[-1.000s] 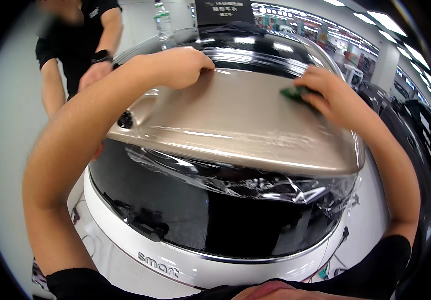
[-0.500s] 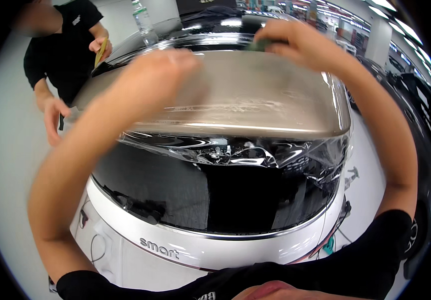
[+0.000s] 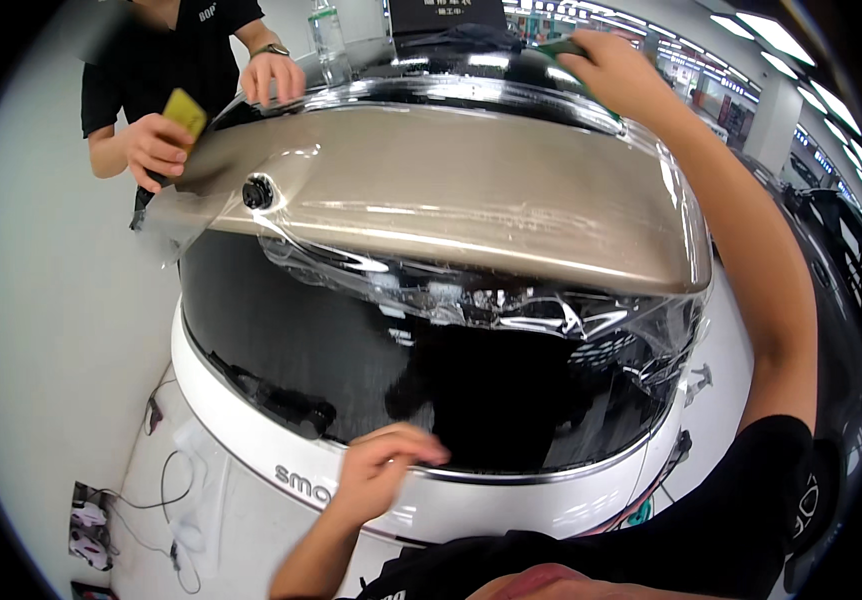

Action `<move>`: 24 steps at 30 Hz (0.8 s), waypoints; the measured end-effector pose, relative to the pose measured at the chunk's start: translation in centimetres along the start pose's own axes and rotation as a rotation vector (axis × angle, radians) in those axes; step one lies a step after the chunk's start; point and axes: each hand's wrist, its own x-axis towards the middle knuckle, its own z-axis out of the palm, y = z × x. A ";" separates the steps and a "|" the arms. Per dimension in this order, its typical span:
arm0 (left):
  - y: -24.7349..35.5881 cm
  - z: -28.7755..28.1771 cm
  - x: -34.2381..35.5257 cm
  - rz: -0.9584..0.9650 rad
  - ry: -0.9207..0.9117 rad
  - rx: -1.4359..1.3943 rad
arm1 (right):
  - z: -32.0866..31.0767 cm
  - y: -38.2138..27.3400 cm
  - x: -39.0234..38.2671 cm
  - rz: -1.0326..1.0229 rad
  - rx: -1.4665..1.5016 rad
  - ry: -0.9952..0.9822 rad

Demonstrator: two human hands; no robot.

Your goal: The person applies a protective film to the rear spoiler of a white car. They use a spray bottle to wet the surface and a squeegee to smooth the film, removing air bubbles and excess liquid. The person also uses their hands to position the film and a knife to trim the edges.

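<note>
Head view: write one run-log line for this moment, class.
left hand: seemingly empty, near rear window; right hand: holding green tool; clear film: hanging below bronze panel

"What colours am I getting through the headset?"

"I see a glossy champagne-bronze spoiler [image 3: 431, 165], a black rear window [image 3: 496, 395] and white lower bodywork [image 3: 521, 498]."

"Anything brighter?"

"I pick out a dark green scraper [image 3: 558, 47] and a yellow squeegee card [image 3: 184, 112]."

"And the clothing?"

"My feed shows a black sleeve [image 3: 751, 475] on the right arm; the co-worker's T-shirt [image 3: 181, 60] is black with white lettering."

"The bottle [image 3: 329, 45]?"

"Clear, marked with green."
</note>
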 end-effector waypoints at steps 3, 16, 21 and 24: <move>-4.0 -2.4 -7.2 -0.166 0.525 -0.344 | -1.9 4.0 -3.8 0.016 -0.071 0.083; 0.7 6.5 11.7 -0.172 -0.007 -0.781 | -2.5 -5.4 -8.8 -0.406 0.240 -0.356; 1.4 9.6 13.3 -0.112 -0.039 -0.987 | -6.7 -1.8 -14.2 -0.440 0.235 -0.495; 3.5 11.2 14.5 -0.169 0.005 -0.909 | -9.2 1.0 -15.2 -0.356 0.228 -0.642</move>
